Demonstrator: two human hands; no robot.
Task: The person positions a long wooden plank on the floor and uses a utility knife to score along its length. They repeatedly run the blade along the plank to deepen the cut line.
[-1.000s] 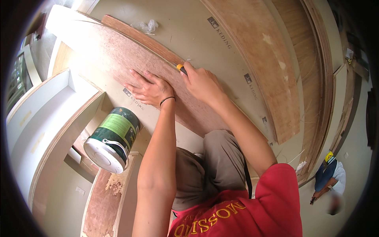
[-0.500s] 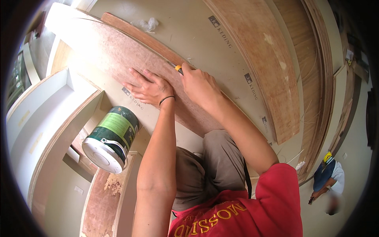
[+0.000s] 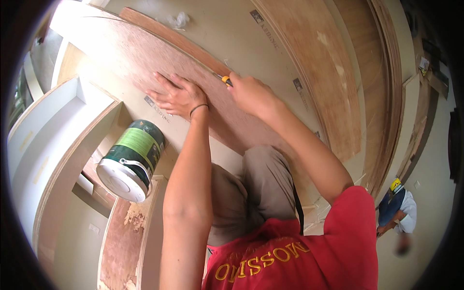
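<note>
1. A green bucket with a white lid [image 3: 129, 159] is lying on its side near the person's left elbow, against a white cabinet frame [image 3: 53, 145].
2. The left hand [image 3: 178, 95] is pressing flat on a reddish plywood sheet [image 3: 140, 53], fingers spread, holding nothing.
3. The right hand [image 3: 249, 92] is gripping a yellow-handled cutter [image 3: 225, 80], fist closed, its tip meeting the sheet's far edge, just beside the left hand.
4. A co-worker in a yellow helmet [image 3: 395, 185] is crouching well apart at the right.
</note>
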